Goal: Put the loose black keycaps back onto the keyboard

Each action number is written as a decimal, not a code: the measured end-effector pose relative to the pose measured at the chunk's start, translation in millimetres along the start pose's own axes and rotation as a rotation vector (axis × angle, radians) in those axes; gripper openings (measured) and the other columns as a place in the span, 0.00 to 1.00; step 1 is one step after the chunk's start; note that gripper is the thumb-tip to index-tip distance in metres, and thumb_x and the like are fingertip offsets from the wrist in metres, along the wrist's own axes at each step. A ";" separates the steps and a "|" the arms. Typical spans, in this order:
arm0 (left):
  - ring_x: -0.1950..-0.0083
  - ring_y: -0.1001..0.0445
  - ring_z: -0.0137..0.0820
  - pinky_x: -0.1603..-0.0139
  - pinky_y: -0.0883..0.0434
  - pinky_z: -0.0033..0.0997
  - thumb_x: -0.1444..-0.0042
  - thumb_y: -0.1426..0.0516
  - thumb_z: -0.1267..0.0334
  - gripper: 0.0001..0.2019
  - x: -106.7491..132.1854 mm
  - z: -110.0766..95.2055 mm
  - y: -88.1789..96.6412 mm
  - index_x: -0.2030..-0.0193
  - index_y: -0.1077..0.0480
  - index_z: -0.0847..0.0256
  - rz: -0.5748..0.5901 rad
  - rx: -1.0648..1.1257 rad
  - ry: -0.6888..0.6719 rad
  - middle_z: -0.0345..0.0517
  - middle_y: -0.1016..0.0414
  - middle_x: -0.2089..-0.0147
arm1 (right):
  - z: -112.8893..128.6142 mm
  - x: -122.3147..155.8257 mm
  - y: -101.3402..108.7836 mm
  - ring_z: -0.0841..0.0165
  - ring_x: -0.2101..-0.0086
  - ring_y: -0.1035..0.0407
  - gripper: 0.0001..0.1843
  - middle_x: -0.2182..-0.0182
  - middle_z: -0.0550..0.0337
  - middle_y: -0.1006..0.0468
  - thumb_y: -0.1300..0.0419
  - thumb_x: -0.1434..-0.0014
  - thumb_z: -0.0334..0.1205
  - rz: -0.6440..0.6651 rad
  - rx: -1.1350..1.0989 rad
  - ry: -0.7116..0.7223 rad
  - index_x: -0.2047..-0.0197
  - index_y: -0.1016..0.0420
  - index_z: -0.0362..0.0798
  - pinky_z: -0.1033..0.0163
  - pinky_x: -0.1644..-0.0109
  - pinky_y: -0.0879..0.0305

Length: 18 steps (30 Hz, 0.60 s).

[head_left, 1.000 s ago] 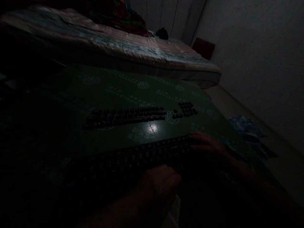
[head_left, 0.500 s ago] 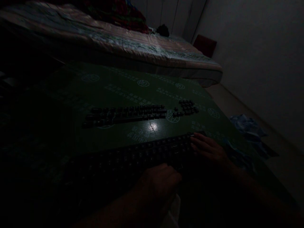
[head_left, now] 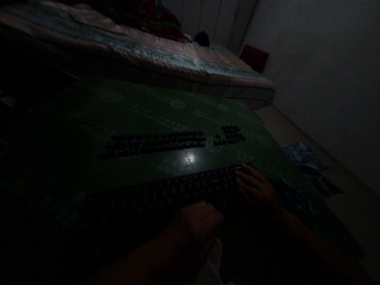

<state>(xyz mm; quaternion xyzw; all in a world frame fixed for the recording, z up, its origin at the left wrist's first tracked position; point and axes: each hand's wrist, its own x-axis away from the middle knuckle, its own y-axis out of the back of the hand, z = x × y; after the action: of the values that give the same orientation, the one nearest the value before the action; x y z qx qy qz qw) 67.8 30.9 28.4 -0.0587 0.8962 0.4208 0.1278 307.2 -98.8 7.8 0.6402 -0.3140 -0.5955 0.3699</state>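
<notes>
Steady the long black plastic keyboard [head_left: 172, 192] under the slightly spread fingers of the right hand [head_left: 261, 190], pressing lightly with the curled left hand [head_left: 197, 219], whose pinch on the pale, crumpled cloth [head_left: 215, 255] below I cannot tell.

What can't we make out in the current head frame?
All in the head view:
Bare left hand: fingertips hidden under its own curled knuckles, so its grip is unclear.
Crumpled whitish cloth: top covered by that hand, bottom cut off by the frame edge.
Long black rectangular keyboard: near-left part lost in shadow.
Bare right hand: thumb lost in darkness.
Loose black keycaps on the green printed tabletop: legends too small and dark.
</notes>
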 end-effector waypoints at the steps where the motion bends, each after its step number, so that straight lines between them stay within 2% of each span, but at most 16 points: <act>1: 0.63 0.31 0.31 0.63 0.32 0.28 0.41 0.51 0.72 0.09 -0.1 -0.1 0.3 0.57 0.35 0.61 0.001 0.001 0.000 0.45 0.29 0.64 | 0.9 0.2 -1.9 0.57 0.39 0.42 0.11 0.51 0.50 0.23 0.45 0.38 0.33 -0.009 -0.009 -0.022 0.54 0.25 0.45 0.49 0.46 0.30; 6: 0.63 0.31 0.31 0.62 0.32 0.28 0.41 0.52 0.72 0.08 -0.6 -2.5 2.7 0.58 0.35 0.61 -0.013 0.001 0.015 0.46 0.28 0.63 | 10.1 2.1 -0.3 0.54 0.37 0.45 0.12 0.49 0.46 0.24 0.45 0.38 0.35 0.009 0.054 -0.037 0.53 0.25 0.43 0.45 0.45 0.32; 12: 0.63 0.31 0.31 0.64 0.33 0.28 0.42 0.52 0.73 0.09 -0.1 0.3 -0.2 0.57 0.35 0.61 -0.021 -0.005 -0.006 0.45 0.28 0.62 | 26.3 9.4 8.7 0.50 0.35 0.54 0.22 0.41 0.43 0.32 0.44 0.38 0.43 0.152 0.116 -0.065 0.44 0.32 0.41 0.39 0.41 0.40; 15: 0.64 0.32 0.31 0.66 0.34 0.28 0.43 0.51 0.73 0.08 -0.4 1.7 -2.4 0.58 0.35 0.61 -0.046 -0.008 -0.018 0.45 0.28 0.63 | 29.0 10.7 9.6 0.50 0.35 0.53 0.23 0.41 0.41 0.32 0.46 0.37 0.43 0.137 0.127 -0.079 0.42 0.34 0.40 0.39 0.42 0.39; 18: 0.65 0.32 0.30 0.67 0.35 0.27 0.46 0.50 0.75 0.08 -0.8 -0.6 0.2 0.61 0.35 0.61 -0.054 0.008 -0.010 0.44 0.28 0.63 | 21.1 10.4 12.1 0.51 0.37 0.48 0.22 0.43 0.42 0.30 0.47 0.37 0.41 0.066 0.095 -0.099 0.41 0.35 0.42 0.41 0.43 0.37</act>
<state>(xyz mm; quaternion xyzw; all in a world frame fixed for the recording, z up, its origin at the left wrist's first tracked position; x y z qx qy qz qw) 68.4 30.5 29.1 -0.0802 0.8953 0.4139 0.1439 287.7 -116.1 12.2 0.6162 -0.3808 -0.5983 0.3426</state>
